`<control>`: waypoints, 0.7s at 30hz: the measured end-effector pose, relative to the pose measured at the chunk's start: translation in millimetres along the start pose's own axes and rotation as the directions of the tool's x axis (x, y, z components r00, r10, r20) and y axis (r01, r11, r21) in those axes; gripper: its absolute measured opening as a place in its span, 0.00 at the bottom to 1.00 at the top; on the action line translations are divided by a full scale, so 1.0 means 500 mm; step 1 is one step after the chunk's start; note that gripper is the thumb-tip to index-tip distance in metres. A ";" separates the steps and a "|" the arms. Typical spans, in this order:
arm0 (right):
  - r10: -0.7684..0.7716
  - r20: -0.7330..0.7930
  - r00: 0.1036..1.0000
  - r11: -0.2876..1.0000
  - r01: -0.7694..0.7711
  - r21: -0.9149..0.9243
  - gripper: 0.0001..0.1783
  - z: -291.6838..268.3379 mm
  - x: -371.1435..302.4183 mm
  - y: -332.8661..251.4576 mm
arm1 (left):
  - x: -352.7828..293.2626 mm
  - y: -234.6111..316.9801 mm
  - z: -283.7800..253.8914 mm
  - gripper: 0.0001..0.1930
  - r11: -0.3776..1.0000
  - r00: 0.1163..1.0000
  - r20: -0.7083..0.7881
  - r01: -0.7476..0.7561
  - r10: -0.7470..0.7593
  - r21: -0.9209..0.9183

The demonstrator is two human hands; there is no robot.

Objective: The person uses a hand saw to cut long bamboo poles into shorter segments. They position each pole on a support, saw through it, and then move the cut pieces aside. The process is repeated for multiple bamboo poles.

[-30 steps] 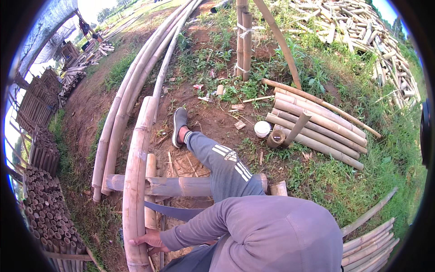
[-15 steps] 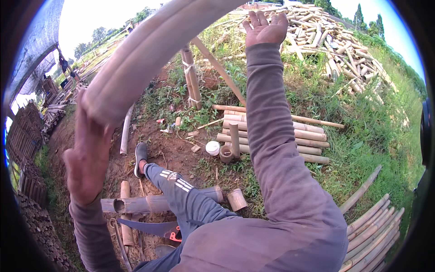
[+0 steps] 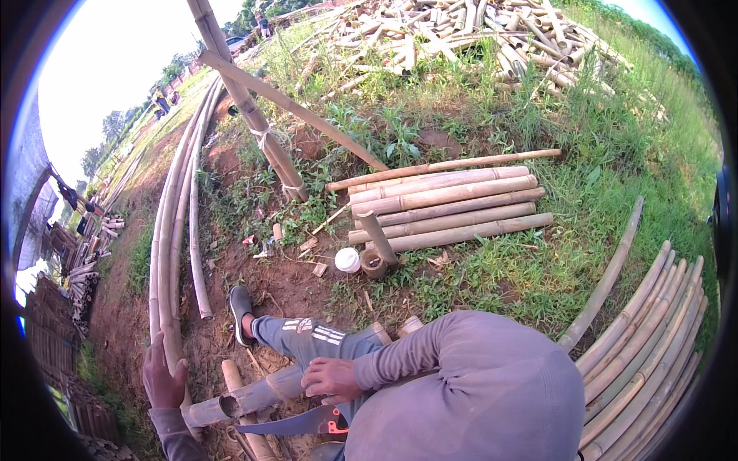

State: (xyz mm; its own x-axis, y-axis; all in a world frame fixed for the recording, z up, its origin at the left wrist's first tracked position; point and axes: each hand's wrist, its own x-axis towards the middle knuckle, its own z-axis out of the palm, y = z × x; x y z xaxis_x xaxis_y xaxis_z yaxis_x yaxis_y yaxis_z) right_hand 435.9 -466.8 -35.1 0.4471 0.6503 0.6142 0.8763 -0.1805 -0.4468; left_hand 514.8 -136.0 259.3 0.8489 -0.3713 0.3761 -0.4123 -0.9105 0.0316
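Head view: left hand (image 3: 163,378) was wide and empty, beside the long poles (image 3: 172,292) at left; contact could not be told. Right hand (image 3: 330,379), loosely spread, was over the grey bamboo log (image 3: 265,390), near. Handsaw (image 3: 296,422) lay on the log's near side. White tub (image 3: 347,260) stood farther, by cut bamboo lengths (image 3: 446,194).

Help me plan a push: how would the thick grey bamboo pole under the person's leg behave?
The thick grey bamboo pole is probably stiff, being a woody tube. Its round sides suggest rolling, though the grey-trousered leg across it may check that. The dark opening near its left end hints at hollowness, so it may be light for its size.
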 end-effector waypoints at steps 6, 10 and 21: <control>0.233 -0.105 0.967 0.971 -0.237 -0.036 0.24 0.001 -0.055 0.041 | -0.173 -0.168 0.062 0.42 0.929 0.927 0.114 0.366 -0.358 -0.057; 0.283 -0.059 0.957 0.956 -0.286 -0.061 0.23 -0.006 -0.108 0.037 | -0.257 -0.242 0.099 0.40 0.833 0.822 0.210 0.551 -0.530 -0.053; 0.306 0.012 0.952 0.951 -0.305 -0.053 0.21 -0.030 -0.097 0.030 | -0.194 0.011 0.060 0.29 0.960 0.942 0.224 0.271 -0.251 -0.066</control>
State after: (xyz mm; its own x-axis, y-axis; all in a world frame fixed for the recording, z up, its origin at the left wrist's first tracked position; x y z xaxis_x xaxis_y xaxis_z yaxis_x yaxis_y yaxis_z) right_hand 430.3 -512.1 -61.7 0.6913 0.5731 0.4400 0.7065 -0.4086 -0.5778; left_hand 440.3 -110.4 195.3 0.9770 -0.1623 0.1386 -0.1875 -0.9629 0.1939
